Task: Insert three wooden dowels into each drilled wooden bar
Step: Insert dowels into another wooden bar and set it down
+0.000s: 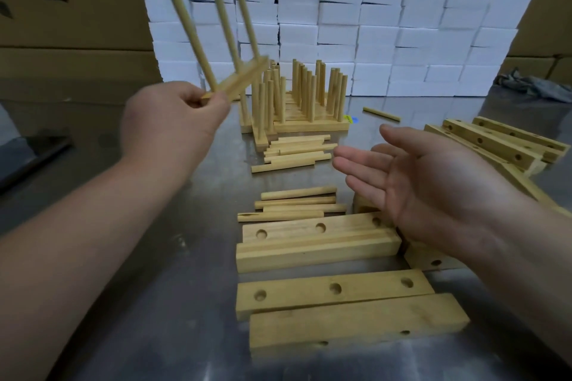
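Left hand [173, 114] gripping bar [238, 79] bearing three dowels [223, 28], right hand [433, 185] open

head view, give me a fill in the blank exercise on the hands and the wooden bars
The left hand pinches a bar that carries ___ dowels.
The right hand is ___, not shut, and holds nothing.
The boxes stacked behind the finished bars are ___.
Missing words: three; open; white.

White foam blocks [371, 25] stacked behind; cardboard boxes [68, 9] left; steel table [192, 195].
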Tool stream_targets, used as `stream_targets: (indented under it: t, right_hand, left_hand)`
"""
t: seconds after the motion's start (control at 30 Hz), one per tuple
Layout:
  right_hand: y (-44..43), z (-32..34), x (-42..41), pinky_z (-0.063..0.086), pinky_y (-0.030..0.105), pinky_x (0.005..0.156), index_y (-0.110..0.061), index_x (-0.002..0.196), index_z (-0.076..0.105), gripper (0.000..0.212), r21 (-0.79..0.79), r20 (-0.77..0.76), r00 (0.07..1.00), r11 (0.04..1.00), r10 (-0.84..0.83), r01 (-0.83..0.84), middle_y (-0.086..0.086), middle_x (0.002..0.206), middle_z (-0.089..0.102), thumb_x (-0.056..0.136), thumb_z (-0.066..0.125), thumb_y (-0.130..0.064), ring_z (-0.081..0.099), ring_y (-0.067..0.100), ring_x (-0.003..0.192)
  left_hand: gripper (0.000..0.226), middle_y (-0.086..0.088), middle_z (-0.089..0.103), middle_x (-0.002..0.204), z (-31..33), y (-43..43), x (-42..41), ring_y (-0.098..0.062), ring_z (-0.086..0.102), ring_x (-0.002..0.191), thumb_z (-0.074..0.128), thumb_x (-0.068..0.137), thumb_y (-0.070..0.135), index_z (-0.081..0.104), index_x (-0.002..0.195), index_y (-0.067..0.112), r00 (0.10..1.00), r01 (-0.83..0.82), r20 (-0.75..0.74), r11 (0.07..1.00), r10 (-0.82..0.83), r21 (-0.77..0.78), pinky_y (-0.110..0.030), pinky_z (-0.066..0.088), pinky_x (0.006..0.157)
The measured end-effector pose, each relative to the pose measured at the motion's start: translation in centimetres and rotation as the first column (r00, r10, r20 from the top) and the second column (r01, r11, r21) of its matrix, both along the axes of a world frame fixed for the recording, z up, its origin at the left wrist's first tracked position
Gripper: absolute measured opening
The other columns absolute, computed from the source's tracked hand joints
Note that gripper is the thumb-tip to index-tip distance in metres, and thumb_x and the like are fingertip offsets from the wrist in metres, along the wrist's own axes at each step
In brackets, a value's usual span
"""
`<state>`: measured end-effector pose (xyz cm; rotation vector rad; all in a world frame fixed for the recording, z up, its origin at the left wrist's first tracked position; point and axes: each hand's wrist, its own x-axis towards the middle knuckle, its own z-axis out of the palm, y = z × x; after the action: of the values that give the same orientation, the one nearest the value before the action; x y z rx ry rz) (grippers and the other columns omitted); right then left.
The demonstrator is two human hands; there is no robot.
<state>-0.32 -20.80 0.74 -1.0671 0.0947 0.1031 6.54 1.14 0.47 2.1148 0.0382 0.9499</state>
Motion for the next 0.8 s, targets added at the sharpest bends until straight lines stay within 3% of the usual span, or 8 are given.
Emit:
stream_targets:
  t: [0.1,0.17,0.27,0.43,0.57,0.63,0.73,0.8]
  right_hand:
    - [0.0,0.0,0.0,0.057,0.031,0.072,-0.009,0.142,0.028,0.054,-0.004,0.008,1.0,1.0,0.017,-0.017,0.017,0.094,0.072,0.093,0.048,-0.021,0.071,0.022,0.086]
    - [0.0,-0.1,0.0,0.057,0.03,0.072,-0.01,0.141,0.03,0.052,-0.007,0.017,1.0,1.0,0.024,-0.024,0.017,0.094,0.072,0.093,0.048,-0.02,0.071,0.022,0.086]
    - [-0.1,0.0,0.0,0.057,0.03,0.072,-0.01,0.14,0.032,0.05,-0.014,0.027,0.999,1.0,0.023,-0.023,0.017,0.093,0.072,0.093,0.048,-0.019,0.071,0.022,0.086]
    - [-0.1,0.0,0.0,0.057,0.03,0.073,-0.012,0.133,0.038,0.042,-0.012,0.031,0.999,0.999,0.037,-0.036,0.018,0.093,0.072,0.093,0.047,-0.018,0.071,0.022,0.086]
    - [-0.1,0.1,0.0,0.057,0.029,0.072,-0.019,0.114,0.043,0.022,-0.02,0.038,0.999,0.999,0.032,-0.031,0.018,0.093,0.072,0.093,0.047,-0.016,0.071,0.022,0.086]
    - [-0.1,0.1,0.0,0.057,0.028,0.072,-0.018,0.109,0.044,0.016,-0.027,0.037,0.999,0.999,0.028,-0.027,0.017,0.093,0.072,0.093,0.047,-0.016,0.071,0.022,0.085]
    - [0.0,0.2,-0.1,0.057,0.028,0.071,-0.015,0.108,0.045,0.015,-0.031,0.033,0.999,0.999,0.031,-0.03,0.017,0.092,0.072,0.093,0.047,-0.016,0.071,0.022,0.084]
    - [0.1,0.3,-0.3,0.056,0.028,0.071,-0.012,0.102,0.047,0.009,-0.039,0.031,0.999,0.999,0.033,-0.032,0.017,0.091,0.072,0.093,0.047,-0.016,0.071,0.022,0.084]
  left_hand:
    - [0.037,-0.012,0.064,0.069,-0.7,1.5,1.7,-0.03,0.058,0.068,0.053,0.077,0.044,0.065,0.07,0.01,0.99,-0.128,-0.051,0.991,0.129,0.032,-0.034,0.045,0.056]
    - [0.037,-0.012,0.064,0.069,-1.4,2.2,2.5,-0.032,0.057,0.07,0.053,0.078,0.044,0.065,0.07,0.009,0.981,-0.162,-0.095,0.985,0.167,0.064,-0.037,0.046,0.058]
    - [0.031,-0.004,0.061,0.064,-2.5,2.9,3.4,-0.028,0.054,0.065,0.054,0.079,0.04,0.063,0.065,0.015,0.962,-0.196,-0.172,0.974,0.213,0.112,-0.026,0.038,0.053]
    - [0.03,-0.003,0.058,0.061,-3.6,3.4,4.6,-0.026,0.051,0.06,0.055,0.08,0.038,0.066,0.066,0.014,0.92,-0.203,-0.294,0.957,0.26,0.209,-0.027,0.036,0.05]
    - [0.041,0.004,0.056,0.052,-4.3,3.7,5.5,-0.014,0.048,0.055,0.052,0.086,0.043,0.061,0.055,0.018,0.868,-0.162,-0.396,0.925,0.299,0.345,-0.024,0.031,0.048]
    - [0.039,0.005,0.058,0.06,-4.5,3.9,5.9,-0.015,0.05,0.06,0.051,0.087,0.049,0.064,0.063,0.021,0.855,-0.124,-0.425,0.912,0.298,0.392,-0.025,0.036,0.053]
    - [0.039,-0.002,0.065,0.088,-4.8,3.8,6.3,-0.025,0.057,0.082,0.049,0.085,0.057,0.071,0.09,0.025,0.826,-0.082,-0.466,0.884,0.319,0.46,-0.03,0.045,0.067]
    - [0.042,-0.004,0.064,0.088,-4.8,3.7,6.7,-0.026,0.057,0.082,0.047,0.086,0.058,0.07,0.09,0.023,0.814,-0.075,-0.471,0.867,0.339,0.493,-0.031,0.044,0.066]
